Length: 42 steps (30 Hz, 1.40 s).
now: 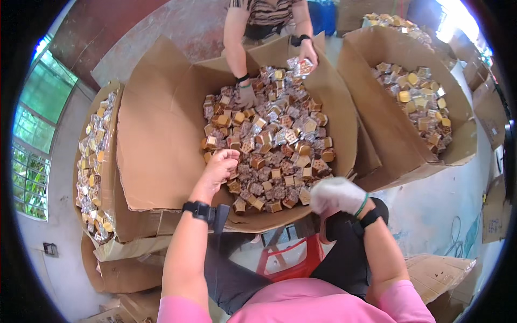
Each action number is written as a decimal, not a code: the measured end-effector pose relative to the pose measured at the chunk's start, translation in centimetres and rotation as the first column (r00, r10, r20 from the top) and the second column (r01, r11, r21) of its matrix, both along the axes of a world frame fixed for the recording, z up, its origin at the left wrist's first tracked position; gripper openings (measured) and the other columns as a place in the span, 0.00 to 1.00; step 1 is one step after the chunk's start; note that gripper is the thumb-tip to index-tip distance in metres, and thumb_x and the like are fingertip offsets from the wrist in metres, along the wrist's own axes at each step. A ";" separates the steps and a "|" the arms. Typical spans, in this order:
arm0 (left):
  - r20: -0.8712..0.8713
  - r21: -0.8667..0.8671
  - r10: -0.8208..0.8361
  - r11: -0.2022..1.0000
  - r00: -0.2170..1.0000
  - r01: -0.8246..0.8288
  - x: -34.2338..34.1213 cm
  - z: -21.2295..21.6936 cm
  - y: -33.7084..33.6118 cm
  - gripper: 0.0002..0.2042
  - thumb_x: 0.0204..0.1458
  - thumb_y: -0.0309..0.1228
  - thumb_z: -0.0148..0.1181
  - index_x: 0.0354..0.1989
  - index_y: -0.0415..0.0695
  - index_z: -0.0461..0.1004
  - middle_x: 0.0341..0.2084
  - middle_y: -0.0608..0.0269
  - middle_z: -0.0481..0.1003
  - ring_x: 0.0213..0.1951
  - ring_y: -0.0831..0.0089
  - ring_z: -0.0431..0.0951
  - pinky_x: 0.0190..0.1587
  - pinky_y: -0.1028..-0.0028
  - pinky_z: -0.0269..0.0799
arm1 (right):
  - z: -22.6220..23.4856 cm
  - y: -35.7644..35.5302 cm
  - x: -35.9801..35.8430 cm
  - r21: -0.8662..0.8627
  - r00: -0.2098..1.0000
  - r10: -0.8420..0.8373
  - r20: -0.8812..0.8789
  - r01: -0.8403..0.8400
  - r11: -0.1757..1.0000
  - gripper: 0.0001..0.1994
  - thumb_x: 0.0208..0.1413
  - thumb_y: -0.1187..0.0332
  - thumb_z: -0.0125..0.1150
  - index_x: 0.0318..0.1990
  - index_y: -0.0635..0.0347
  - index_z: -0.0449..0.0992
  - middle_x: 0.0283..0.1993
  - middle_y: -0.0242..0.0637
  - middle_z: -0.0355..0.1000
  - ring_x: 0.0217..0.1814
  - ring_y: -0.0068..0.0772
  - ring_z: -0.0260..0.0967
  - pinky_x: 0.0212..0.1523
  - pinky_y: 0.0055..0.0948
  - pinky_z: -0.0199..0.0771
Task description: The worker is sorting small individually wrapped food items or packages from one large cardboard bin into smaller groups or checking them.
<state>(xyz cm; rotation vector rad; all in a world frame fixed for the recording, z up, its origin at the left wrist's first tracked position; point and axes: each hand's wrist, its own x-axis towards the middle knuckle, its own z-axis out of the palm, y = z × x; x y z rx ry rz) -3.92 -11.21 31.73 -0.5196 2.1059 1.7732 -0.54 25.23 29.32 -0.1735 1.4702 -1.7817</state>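
Observation:
My bare left hand (222, 168) is above the left part of a large open cardboard box (156, 129), its fingers curled together. Whether anything is pinched in them is hidden. My right hand (336, 195), in a white glove, hovers by the box's near right edge with its fingers smeared and partly hidden. A pinkish-brown strip (325, 229) hangs just below it; I cannot tell if the hand holds it. Many small house- or star-shaped pieces (274, 134), gold and brown, several in clear wrap, fill the box between my hands.
Across the box, a person's gloved hand (246, 96) reaches into the pieces; their other hand (308, 54) holds clear-wrapped pieces. Similar filled boxes stand at the right (388, 113) and left (110, 177). Below the near edge is a red plastic chair or stool (291, 261).

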 end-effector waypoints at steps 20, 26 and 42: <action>0.828 -0.169 0.203 0.979 0.523 -0.111 -0.2 -31.0 -1.6 0.32 0.58 0.48 0.53 0.67 0.46 0.56 0.67 0.50 0.52 0.64 0.54 0.59 0.52 0.52 0.67 | -2.9 -2.8 -9.1 0.183 0.980 -0.199 -0.007 0.197 0.963 0.10 0.58 0.67 0.56 0.39 0.67 0.77 0.37 0.35 0.75 0.40 0.25 0.71 0.45 0.26 0.71; 0.802 -0.160 0.381 0.878 0.460 -0.450 3.8 -39.1 -2.2 0.31 0.55 0.49 0.58 0.64 0.50 0.58 0.62 0.53 0.61 0.58 0.49 0.64 0.56 0.43 0.58 | -2.5 -3.2 -10.0 0.223 0.993 -0.115 -0.006 0.114 0.968 0.10 0.56 0.69 0.59 0.41 0.66 0.78 0.40 0.38 0.77 0.44 0.31 0.74 0.47 0.28 0.72; 0.633 0.088 0.654 0.471 0.414 -0.878 6.7 -44.9 -0.4 0.12 0.58 0.42 0.58 0.47 0.53 0.72 0.39 0.66 0.76 0.44 0.66 0.75 0.42 0.52 0.67 | -3.8 -4.2 -9.2 0.234 0.996 -0.068 -0.065 0.081 0.969 0.11 0.56 0.66 0.59 0.42 0.63 0.77 0.44 0.41 0.76 0.47 0.41 0.74 0.49 0.33 0.73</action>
